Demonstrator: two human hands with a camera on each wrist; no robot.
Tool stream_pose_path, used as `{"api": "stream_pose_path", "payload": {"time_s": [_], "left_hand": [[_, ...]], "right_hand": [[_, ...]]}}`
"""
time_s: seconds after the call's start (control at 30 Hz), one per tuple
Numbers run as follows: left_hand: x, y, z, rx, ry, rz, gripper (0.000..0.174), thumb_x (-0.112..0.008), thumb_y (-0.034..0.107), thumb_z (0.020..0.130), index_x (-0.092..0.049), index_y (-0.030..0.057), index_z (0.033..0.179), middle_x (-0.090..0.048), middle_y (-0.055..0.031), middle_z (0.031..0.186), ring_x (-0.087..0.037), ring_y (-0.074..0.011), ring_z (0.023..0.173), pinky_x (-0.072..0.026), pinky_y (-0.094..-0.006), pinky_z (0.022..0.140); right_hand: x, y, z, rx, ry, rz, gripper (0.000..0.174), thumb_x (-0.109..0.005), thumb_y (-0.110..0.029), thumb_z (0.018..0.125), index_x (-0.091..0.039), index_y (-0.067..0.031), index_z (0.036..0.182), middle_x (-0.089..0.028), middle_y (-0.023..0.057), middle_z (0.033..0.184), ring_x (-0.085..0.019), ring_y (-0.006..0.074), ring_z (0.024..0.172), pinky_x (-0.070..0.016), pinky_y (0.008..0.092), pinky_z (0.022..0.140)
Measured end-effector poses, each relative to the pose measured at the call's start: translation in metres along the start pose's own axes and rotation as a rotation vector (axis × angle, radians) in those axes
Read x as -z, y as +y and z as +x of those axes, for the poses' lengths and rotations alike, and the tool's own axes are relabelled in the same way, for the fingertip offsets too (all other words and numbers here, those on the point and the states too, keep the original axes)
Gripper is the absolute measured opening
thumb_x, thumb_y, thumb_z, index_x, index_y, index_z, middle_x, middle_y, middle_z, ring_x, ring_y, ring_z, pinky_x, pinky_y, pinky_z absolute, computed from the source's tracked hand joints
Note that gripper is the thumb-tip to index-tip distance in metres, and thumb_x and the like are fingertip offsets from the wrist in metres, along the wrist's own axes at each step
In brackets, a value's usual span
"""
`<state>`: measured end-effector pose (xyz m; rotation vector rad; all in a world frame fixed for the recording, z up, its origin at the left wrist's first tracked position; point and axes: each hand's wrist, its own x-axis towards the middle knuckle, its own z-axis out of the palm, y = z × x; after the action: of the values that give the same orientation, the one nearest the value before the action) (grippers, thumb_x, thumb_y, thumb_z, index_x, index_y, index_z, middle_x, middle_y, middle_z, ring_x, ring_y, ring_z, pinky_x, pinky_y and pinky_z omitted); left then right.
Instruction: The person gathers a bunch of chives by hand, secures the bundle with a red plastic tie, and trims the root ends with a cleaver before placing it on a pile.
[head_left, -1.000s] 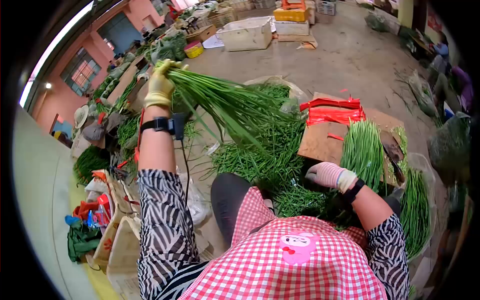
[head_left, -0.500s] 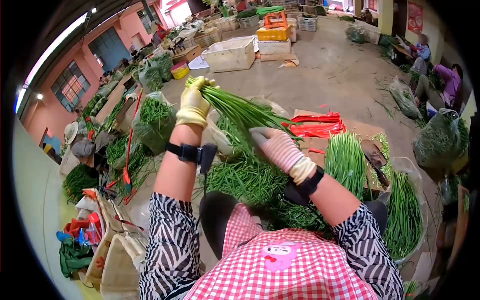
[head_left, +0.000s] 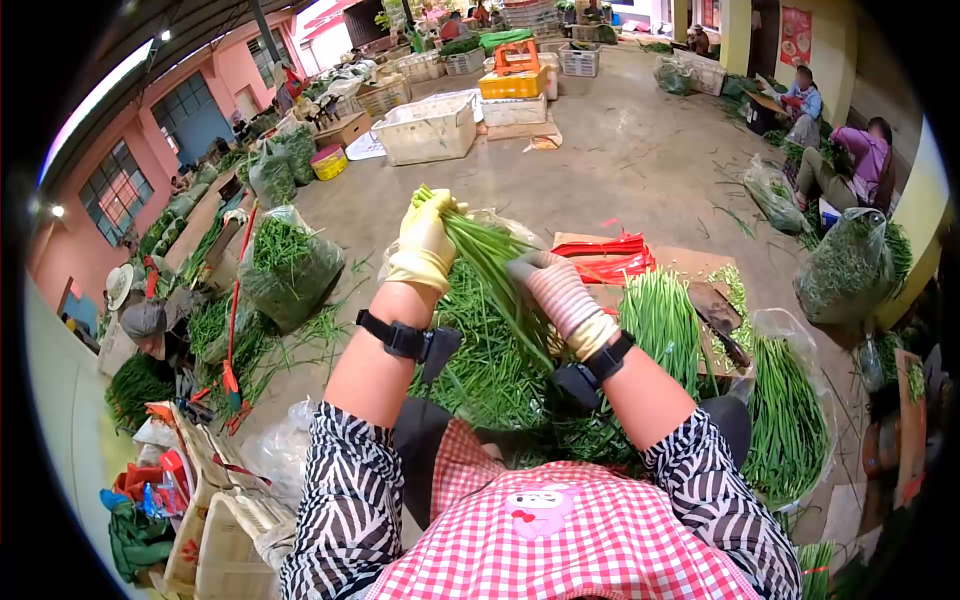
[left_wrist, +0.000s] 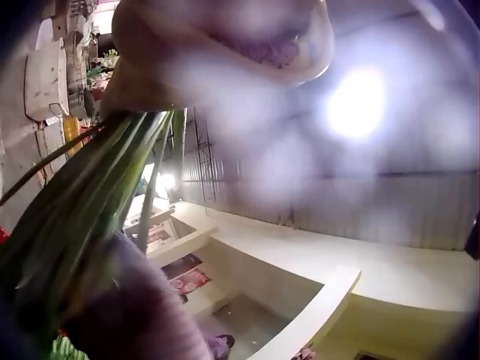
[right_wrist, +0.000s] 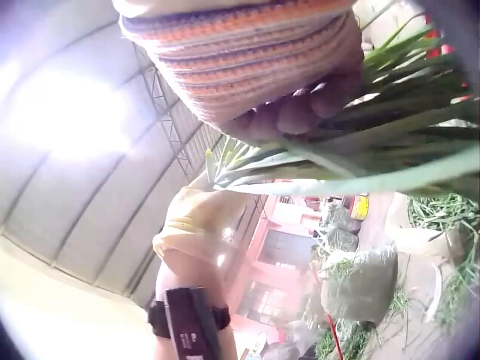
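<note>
In the head view, my left hand [head_left: 425, 240], in a yellow glove, grips a bunch of long green chives [head_left: 482, 248] near its pale ends. The leaves slant down and to the right. My right hand [head_left: 562, 298], in a striped glove, holds the bunch lower down. Curled fingers [right_wrist: 296, 116] lie against the leaves in the right wrist view. Beneath both hands spreads a heap of loose green chives [head_left: 465, 320]. A neat row of chives [head_left: 660, 320] lies to the right on a cardboard sheet [head_left: 700, 262].
Red strips [head_left: 605, 260] lie at the cardboard's far side, and a dark-bladed knife [head_left: 722, 325] at its right. More chives [head_left: 785, 420] fill a plastic-lined container at right. A stuffed bag [head_left: 285, 270] stands left. White crates [head_left: 425, 130] and seated people are farther off.
My right hand has risen from the loose heap to the bunch and taken hold of it. My left hand has moved right with the chives, which now hang more steeply.
</note>
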<state>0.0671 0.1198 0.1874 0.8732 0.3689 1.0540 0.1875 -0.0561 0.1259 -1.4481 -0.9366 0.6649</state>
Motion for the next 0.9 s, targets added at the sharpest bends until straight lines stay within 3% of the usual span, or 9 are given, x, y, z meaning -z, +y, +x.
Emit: {"api": "stream_pose_path", "payload": {"time_s": [0.1,0.17,0.23,0.37,0.47,0.5,0.6,0.7,0.9], "left_hand": [[0.016,0.012,0.015,-0.015,-0.018,0.043,0.006,-0.067,0.009,0.097,-0.062,0.0070,0.100,-0.065,-0.0106,0.090,-0.067,-0.0302,0.084,-0.0596,-0.0566,0.083],[0.035,0.027,0.032,-0.040,-0.020,0.047,0.005,-0.066,0.009,0.098,-0.062,0.0061,0.100,-0.065,-0.0116,0.089,-0.067,-0.0300,0.084,-0.0593,-0.0601,0.087],[0.048,0.049,0.046,-0.030,0.061,0.046,0.007,-0.066,0.010,0.099,-0.062,0.0045,0.099,-0.066,-0.0128,0.088,-0.067,-0.0300,0.083,-0.0586,-0.0629,0.090],[0.054,0.088,0.043,-0.035,-0.155,0.062,0.009,-0.065,0.006,0.099,-0.061,0.0050,0.106,-0.064,-0.0098,0.092,-0.067,-0.0278,0.085,-0.0591,-0.0566,0.092],[0.016,0.086,0.010,-0.035,-0.484,0.193,0.016,-0.064,0.009,0.100,-0.063,0.0034,0.116,-0.065,-0.0074,0.092,-0.066,-0.0241,0.087,-0.0563,-0.0491,0.098],[0.005,0.080,0.000,0.017,-0.599,0.240,0.021,-0.063,0.010,0.101,-0.063,0.0056,0.121,-0.064,-0.0050,0.094,-0.066,-0.0222,0.091,-0.0520,-0.0492,0.104],[-0.055,0.049,-0.050,0.108,-0.623,0.446,0.031,-0.064,0.013,0.098,-0.060,0.0005,0.126,-0.062,-0.0053,0.087,-0.064,-0.0185,0.082,-0.0572,-0.0365,0.086],[-0.105,0.005,-0.100,0.184,-0.553,0.387,0.045,-0.064,0.011,0.095,-0.054,-0.0027,0.137,-0.060,-0.0050,0.083,-0.060,-0.0161,0.073,-0.0527,-0.0289,0.073],[-0.154,-0.085,-0.117,0.401,-0.485,0.179,0.051,-0.064,0.021,0.102,-0.049,0.0034,0.147,-0.065,-0.0086,0.109,-0.066,-0.0220,0.100,-0.0547,-0.0362,0.092]], "right_hand": [[0.021,-0.002,-0.026,0.031,-0.056,-0.072,0.032,-0.069,-0.028,0.089,-0.074,-0.0022,0.107,-0.074,0.0155,0.086,-0.069,0.0211,0.083,-0.0557,0.0355,0.081],[0.032,-0.013,-0.057,-0.069,-0.164,-0.005,0.019,-0.069,-0.023,0.092,-0.074,-0.0052,0.094,-0.061,-0.0019,0.072,-0.054,0.0082,0.063,-0.0440,0.0260,0.058],[0.040,-0.011,-0.082,-0.201,-0.496,-0.284,0.032,-0.070,-0.032,0.090,-0.075,-0.0042,0.106,-0.074,0.0110,0.085,-0.069,0.0198,0.081,-0.0560,0.0358,0.079],[0.050,0.024,-0.120,-0.037,-0.853,-0.840,0.055,-0.069,-0.035,0.090,-0.065,-0.0089,0.138,-0.069,0.0223,0.129,-0.065,0.0350,0.122,-0.0485,0.0429,0.107],[0.083,0.010,-0.102,0.217,-0.459,-0.484,0.036,-0.065,-0.033,0.099,-0.075,-0.0031,0.114,-0.077,0.0135,0.099,-0.071,0.0274,0.089,-0.0566,0.0373,0.085],[0.094,-0.028,-0.101,-0.123,-0.388,-0.164,0.032,-0.068,-0.022,0.099,-0.071,-0.0053,0.126,-0.075,0.0036,0.092,-0.069,0.0161,0.093,-0.0560,0.0309,0.088],[0.085,-0.014,-0.068,0.342,-0.132,0.071,0.084,-0.075,-0.039,0.095,-0.034,-0.0036,0.158,-0.060,0.0208,0.138,-0.058,0.0262,0.129,-0.0461,0.0382,0.110],[0.044,-0.021,-0.082,0.302,-0.188,0.032,0.093,-0.080,-0.045,0.087,-0.035,-0.0018,0.156,-0.053,0.0257,0.148,-0.052,0.0323,0.138,-0.0404,0.0384,0.116],[0.093,-0.010,-0.121,-0.077,0.093,0.143,0.039,-0.073,-0.023,0.089,-0.062,-0.0004,0.118,-0.068,0.0049,0.087,-0.067,0.0187,0.071,-0.0566,0.0335,0.068]]}}
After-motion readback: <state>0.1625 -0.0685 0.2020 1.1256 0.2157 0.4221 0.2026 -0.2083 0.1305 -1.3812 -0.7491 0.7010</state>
